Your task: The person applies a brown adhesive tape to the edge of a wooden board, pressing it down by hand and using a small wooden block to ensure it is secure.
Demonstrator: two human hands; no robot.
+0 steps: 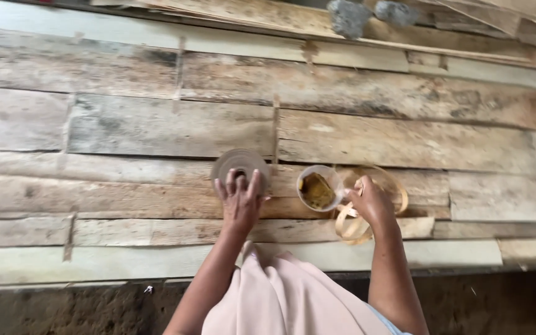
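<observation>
My left hand (240,197) rests with fingers spread on a flat, round coil of tightly wound brown strip (238,164) lying on the plank bench (125,124). My right hand (370,201) grips the handle of a clear plastic cup (317,188) that holds a yellow-brown liquid. Under and beside that hand lie loose loops of thin pale wooden strip (367,217). The cup sits just right of the coil, apart from it.
The bench is made of rough, weathered boards. Long thin wood sheets (342,25) and two grey lumps (348,17) lie along the far edge. Dark earth floor (63,310) shows below the near edge. My pale skirt (286,298) fills the bottom centre.
</observation>
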